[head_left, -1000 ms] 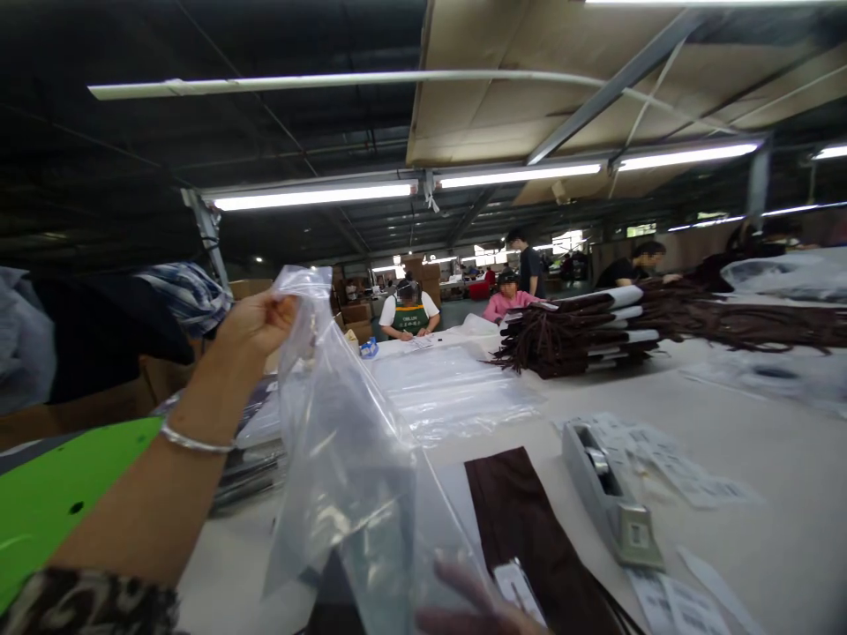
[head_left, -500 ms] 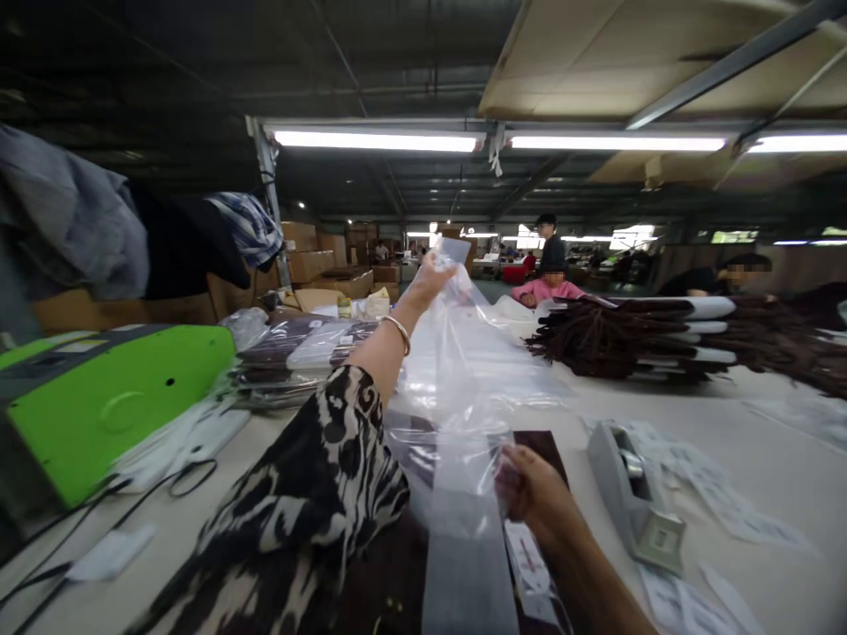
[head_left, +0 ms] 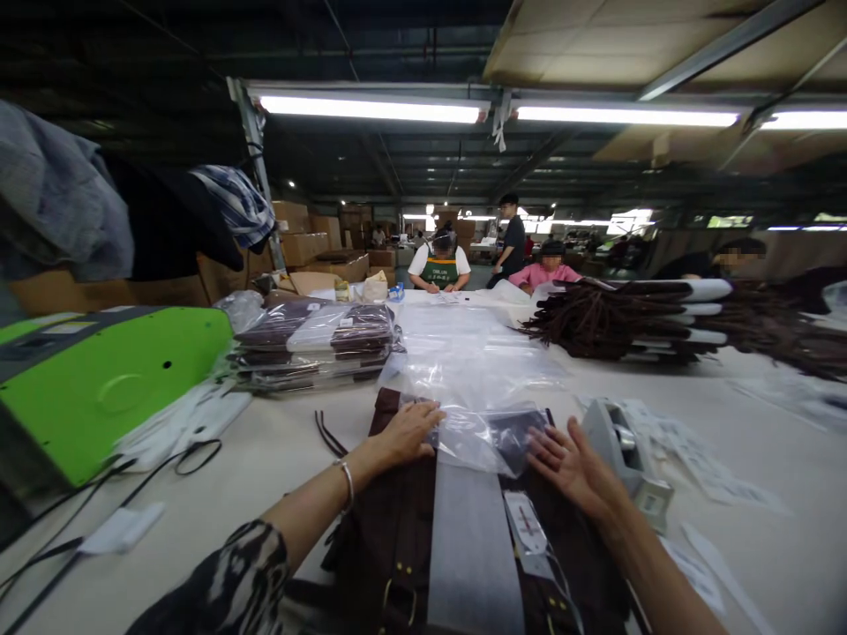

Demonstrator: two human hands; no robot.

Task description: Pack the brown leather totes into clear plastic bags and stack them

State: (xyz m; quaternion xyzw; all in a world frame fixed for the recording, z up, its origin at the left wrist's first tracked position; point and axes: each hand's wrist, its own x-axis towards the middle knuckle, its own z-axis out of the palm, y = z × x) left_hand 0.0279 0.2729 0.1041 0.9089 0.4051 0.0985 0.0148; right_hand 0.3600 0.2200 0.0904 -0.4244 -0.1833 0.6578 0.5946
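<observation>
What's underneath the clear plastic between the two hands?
Dark brown fabric, it appears: a dark patch shows through the right side of the clear plastic. The pale strip meets its near edge; folds and glare hide whether it continues beneath.

The one view looks out from the person's head, above the near end of the cloth (head_left: 407, 503), facing forward over the table (head_left: 258, 476) with a slight downward tilt. It is close to the cloth, whose near end runs out of the bottom edge. The wide view takes in the machine (head_left: 132, 375), left of the cloth and cut by the frame, and reaches far beyond the cloth to boxes (head_left: 308, 249) and overhead lights (head_left: 371, 108).
</observation>
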